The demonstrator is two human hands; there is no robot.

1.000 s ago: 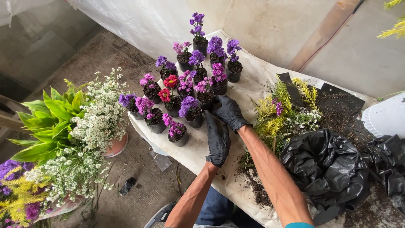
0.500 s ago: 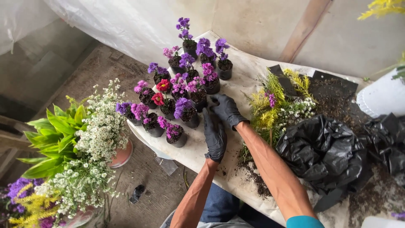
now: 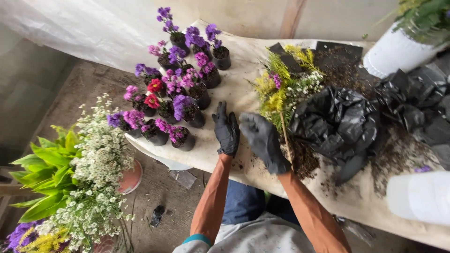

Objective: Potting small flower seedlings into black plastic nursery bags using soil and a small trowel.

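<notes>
Black-gloved hands open, empty: left hand (image 3: 227, 130) flat beside potted flowers (image 3: 180, 100), right hand (image 3: 264, 142) hovering.

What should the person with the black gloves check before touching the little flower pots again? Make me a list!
1. Left hand free: ok, open and flat on the table cover, holding nothing.
2. Right hand free: ok, open above the cover, holding nothing.
3. Gloves on both hands: ok, both black gloves are on.
4. Small black pots of purple, pink and red flowers upright: ok, all those in view stand upright in a cluster left of the hands.
5. Cut yellow, white and purple stems out of the way: ok, they lie right of the hands beside the black plastic bag.
6. Cover free of spilled soil: not ok, soil is scattered near the right hand.
</notes>
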